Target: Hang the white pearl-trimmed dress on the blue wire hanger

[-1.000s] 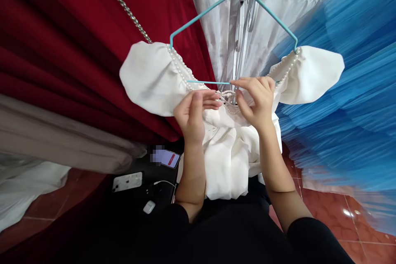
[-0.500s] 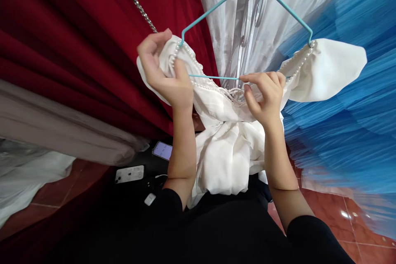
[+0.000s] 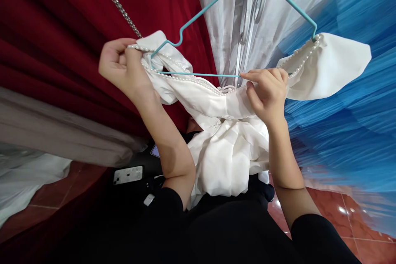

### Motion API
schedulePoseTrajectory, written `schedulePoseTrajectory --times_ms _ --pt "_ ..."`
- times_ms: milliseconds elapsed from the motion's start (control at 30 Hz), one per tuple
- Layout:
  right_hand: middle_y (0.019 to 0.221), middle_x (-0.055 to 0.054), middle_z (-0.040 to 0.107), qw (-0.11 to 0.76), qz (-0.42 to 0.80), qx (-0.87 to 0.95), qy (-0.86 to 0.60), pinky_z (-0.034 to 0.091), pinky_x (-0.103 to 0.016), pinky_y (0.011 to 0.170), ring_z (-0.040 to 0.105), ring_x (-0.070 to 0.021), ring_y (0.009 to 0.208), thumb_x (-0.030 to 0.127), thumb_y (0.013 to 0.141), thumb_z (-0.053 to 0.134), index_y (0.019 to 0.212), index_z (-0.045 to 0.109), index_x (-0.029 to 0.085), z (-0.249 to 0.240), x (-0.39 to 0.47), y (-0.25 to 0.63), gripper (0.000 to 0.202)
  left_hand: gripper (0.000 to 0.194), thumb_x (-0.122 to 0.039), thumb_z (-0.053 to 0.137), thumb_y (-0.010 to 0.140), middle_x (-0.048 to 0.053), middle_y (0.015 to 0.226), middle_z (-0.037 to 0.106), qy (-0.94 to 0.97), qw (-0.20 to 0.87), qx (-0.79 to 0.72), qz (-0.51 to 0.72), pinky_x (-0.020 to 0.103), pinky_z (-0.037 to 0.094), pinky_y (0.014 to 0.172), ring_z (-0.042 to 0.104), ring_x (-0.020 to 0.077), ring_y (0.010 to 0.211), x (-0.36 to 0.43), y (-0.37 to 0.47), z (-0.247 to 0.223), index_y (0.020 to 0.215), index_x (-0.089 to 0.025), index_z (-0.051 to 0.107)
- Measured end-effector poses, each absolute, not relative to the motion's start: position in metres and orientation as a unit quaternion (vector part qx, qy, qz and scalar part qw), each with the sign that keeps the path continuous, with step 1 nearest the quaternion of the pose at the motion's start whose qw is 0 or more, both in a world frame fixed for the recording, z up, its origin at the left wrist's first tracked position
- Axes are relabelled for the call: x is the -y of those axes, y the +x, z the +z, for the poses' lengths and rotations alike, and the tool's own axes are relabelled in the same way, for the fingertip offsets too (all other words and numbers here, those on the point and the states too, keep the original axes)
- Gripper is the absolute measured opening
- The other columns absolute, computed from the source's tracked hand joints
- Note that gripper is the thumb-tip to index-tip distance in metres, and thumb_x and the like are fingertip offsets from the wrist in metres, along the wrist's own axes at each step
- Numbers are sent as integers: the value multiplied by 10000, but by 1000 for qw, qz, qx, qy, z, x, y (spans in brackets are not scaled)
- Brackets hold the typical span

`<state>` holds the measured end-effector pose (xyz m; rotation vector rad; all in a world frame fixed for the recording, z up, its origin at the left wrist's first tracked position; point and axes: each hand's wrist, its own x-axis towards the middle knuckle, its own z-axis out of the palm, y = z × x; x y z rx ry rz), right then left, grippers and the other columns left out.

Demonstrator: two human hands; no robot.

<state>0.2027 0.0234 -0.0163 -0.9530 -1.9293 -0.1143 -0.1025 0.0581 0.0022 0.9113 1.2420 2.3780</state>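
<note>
A white dress [image 3: 225,152] with pearl-beaded edging hangs in front of me on a light-blue clothes hanger [image 3: 213,3]. My left hand [image 3: 122,64] is closed on the beaded strap at the dress's left side and holds it out past the hanger's left end. That end of the hanger shows inside the strap loop. With fingers curled, my right hand [image 3: 266,90] grips the hanger's bottom bar at the neckline; its index fingertip lies along the bar. The right strap, a wide white sleeve flap, sits over the hanger's right end.
Dark red drapery [image 3: 148,0] fills the left, with a shiny chain [image 3: 116,2] before it. Blue tulle [image 3: 340,132] is on the right, white fabric [image 3: 213,16] behind the hanger. A phone [image 3: 128,175] and a small white object [image 3: 149,199] lie on a black surface at lower left.
My left hand has moved left and closed on the strap, pulling it outward from the hanger's left end, which now shows bare. My right hand has barely moved.
</note>
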Motion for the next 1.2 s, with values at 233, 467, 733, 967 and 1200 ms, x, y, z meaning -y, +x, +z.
schedulePoseTrajectory --times_ms 233,467,733,967,1200 --pt "1095 0 785 483 -38 780 -396 431 -463 1028 662 -195 962 199 1002 506 1132 749 304 -22 -31 200 295 216 22 635 833 -58 808 723 278 35 -440 853 293 585 841 700 128 826 -45 -97 -54 853 -186 688" --pt "1069 14 783 504 -33 785 -359 428 -440 995 675 -175 941 172 1001 499 1144 751 314 -22 -29 201 323 175 -35 653 870 -59 861 723 338 14 -390 856 316 583 887 717 130 867 -35 -86 -54 908 -204 674" --pt "1135 11 775 503 -20 785 -360 414 -419 998 678 -177 1002 184 992 507 1206 733 311 -24 -27 182 337 97 -165 811 794 52 973 775 564 174 -419 690 292 587 895 740 191 967 -14 -45 -51 880 -199 839" --pt "1128 15 781 522 -32 780 -345 429 -415 985 687 -172 1003 174 1002 515 1179 719 300 -21 -23 185 298 249 -416 817 916 68 1009 784 518 276 -310 748 318 594 971 767 218 1016 -20 6 -42 1008 -184 811" --pt "1296 -19 705 549 -77 755 -351 461 -532 1135 630 -250 1257 266 989 580 1283 674 349 -15 -12 203 319 204 -424 725 1006 15 996 708 527 242 -247 777 207 553 819 704 132 904 -25 16 -47 1057 -226 733"
